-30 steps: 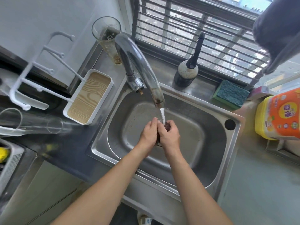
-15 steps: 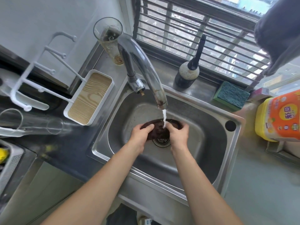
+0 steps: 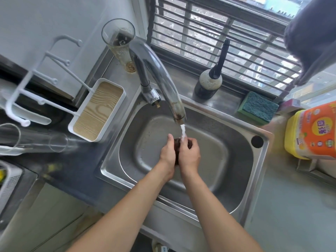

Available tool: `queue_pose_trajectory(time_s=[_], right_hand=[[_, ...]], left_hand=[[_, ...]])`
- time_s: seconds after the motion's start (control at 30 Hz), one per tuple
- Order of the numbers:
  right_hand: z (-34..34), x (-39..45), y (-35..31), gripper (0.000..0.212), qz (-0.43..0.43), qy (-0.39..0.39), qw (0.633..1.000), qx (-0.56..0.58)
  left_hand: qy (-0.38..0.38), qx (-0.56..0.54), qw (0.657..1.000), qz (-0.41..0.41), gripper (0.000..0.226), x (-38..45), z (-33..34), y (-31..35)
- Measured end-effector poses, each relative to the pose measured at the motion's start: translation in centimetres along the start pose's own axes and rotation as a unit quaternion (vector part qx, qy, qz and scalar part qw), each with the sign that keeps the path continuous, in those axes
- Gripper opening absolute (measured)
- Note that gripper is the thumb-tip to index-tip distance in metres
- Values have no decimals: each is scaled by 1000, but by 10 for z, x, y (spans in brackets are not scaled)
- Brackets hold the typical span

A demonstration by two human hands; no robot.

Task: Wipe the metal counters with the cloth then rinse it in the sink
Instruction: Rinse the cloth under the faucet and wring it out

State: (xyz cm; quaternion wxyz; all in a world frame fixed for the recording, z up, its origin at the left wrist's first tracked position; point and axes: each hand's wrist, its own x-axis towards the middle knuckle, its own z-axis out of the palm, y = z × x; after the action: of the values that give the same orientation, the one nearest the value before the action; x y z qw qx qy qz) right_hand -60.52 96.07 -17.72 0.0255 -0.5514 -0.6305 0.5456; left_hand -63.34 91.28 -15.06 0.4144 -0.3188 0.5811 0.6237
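Observation:
A dark brown cloth is bunched into a small wad between my two hands, over the middle of the steel sink. My left hand and my right hand press together and grip it, so most of the cloth is hidden. Water runs from the curved metal tap in a thin white stream onto the cloth and my right fingers. The metal counter runs behind the sink under the window.
A tall glass stands back left. Left of the sink sit a white wood-grain tray and a rack. A dark bottle brush and green sponge sit behind the sink. An orange-yellow detergent jug is at right.
Half a second ago the cloth was spread open between my hands near the drain. Now both hands have come together, bunched it and lifted it under the stream.

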Motion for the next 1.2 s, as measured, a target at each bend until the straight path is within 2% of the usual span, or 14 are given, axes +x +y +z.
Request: queue_pose_trajectory(time_s=[0.13, 0.2, 0.27, 0.33, 0.43, 0.5, 0.57, 0.6, 0.67, 0.8, 0.93, 1.07, 1.13, 1.2], right_hand=[[-8, 23, -10, 40, 84, -25, 996, 36], [-13, 28, -15, 34, 166, -35, 979, 112], [-19, 29, -20, 25, 227, -42, 956, 181], [-26, 28, -20, 19, 251, -36, 933, 255], [-20, 10, -9, 21, 226, -113, 909, 332], [-6, -8, 2, 30, 162, -153, 935, 276], [3, -17, 8, 36, 78, -111, 983, 126], [4, -17, 8, 35, 43, -76, 995, 53], [1, -13, 4, 31, -7, -52, 999, -14], [6, -6, -4, 30, -48, -58, 996, -48], [6, 4, -13, 36, -7, -38, 997, -68], [-4, 11, -15, 42, 78, -41, 994, -57], [-7, 14, -14, 45, 136, -60, 989, -10], [-13, 19, -8, 37, 196, -115, 971, 80]], left_hand=[[-20, 24, 999, -29, 42, -6, -8, 8], [-26, 25, 999, -31, 37, -5, -11, 12], [1, 5, 1000, -19, 41, 1, -13, 18], [29, -39, 999, -6, 49, 11, -16, 22], [35, -40, 999, -12, 63, 25, -15, 16], [15, -6, 1000, -8, 63, 19, -8, 12], [4, 43, 999, -7, 57, 5, -2, 12], [-5, 48, 999, -21, 57, 2, -2, 10], [-22, 43, 998, -34, 60, 3, -6, 5], [-14, 22, 999, -26, 59, 9, -9, 6], [1, 54, 999, -6, 43, 7, -7, 10], [17, 96, 995, 8, 33, 0, -12, 4], [1, 124, 992, 21, 33, -3, -17, 5], [-29, 150, 988, 35, 33, -2, -22, 7]])
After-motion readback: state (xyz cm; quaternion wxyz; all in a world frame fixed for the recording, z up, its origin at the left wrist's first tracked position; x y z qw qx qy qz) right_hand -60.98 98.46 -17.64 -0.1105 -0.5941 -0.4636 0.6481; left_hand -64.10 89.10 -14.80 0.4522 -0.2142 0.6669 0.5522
